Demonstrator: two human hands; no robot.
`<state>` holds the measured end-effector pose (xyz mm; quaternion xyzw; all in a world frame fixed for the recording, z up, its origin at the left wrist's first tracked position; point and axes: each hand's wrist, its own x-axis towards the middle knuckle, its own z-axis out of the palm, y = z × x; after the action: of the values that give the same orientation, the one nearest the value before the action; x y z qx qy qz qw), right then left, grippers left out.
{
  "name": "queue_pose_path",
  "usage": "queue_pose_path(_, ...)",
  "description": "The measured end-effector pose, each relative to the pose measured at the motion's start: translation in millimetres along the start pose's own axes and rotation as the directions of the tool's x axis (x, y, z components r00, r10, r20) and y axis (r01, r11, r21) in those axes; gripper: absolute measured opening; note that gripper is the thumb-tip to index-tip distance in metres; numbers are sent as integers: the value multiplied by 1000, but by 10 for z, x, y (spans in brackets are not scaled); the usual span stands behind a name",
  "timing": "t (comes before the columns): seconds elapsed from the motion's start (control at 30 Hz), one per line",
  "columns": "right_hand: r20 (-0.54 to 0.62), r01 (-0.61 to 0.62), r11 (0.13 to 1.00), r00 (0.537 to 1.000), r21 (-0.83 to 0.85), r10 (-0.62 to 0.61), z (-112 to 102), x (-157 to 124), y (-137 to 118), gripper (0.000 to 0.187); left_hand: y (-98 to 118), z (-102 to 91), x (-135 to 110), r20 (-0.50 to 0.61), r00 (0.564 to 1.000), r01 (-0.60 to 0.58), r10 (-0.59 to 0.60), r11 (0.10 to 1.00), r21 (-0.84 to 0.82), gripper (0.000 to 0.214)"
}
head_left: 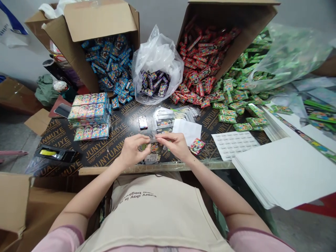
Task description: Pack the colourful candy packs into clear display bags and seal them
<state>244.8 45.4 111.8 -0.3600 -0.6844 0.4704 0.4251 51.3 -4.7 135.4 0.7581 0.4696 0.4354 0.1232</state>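
Observation:
My left hand (135,149) and my right hand (175,144) meet near the table's front edge, fingertips almost touching. Both pinch the top edge of a clear plastic bag (153,148) with dark and green print. Whether anything is inside it I cannot make out. Just beyond my fingers lies a pile of similar clear bags (164,122), partly under a white paper sheet (190,130). A small box with a white face (142,122) sits beyond my left hand. Right of my right hand lies a small red box (197,146).
Behind are open cartons with blue boxes (110,63) and red boxes (202,66), a bag of purple boxes (157,84), and loose green boxes (233,101). Wrapped packs (90,115) and a tape dispenser (55,153) stand left. A label sheet (233,145) and white sheets (286,171) lie right.

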Motion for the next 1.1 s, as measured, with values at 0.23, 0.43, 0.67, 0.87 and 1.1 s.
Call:
queue_pose_path(0.23, -3, 470, 839, 872, -274, -489, 27, -196, 182, 26, -99, -17, -125, 12, 979, -201, 201, 972, 123, 12)
queue_pose_path(0.43, 36, 629, 654, 732, -419, -681, 95, -273, 256, 48, -53, 90, -99, 181, 956, -279, 232, 909, 309, 23)
queue_pose_path(0.67, -10, 407, 886, 908, -223, -419, 96, -302, 234, 42, -124, 66, -161, 220, 937, -341, 272, 849, 403, 33)
queue_pose_path(0.87, 48, -105, 986, 994, 131, 100, 374, -194, 484, 76, -414, -373, -91, -333, 934, 200, -128, 960, 194, 25)
queue_pose_path(1.1, 67, -309, 921, 951, 239, 302, 498, 21, 714, 33, -747, -368, -711, -392, 689, 646, -610, 762, -51, 39)
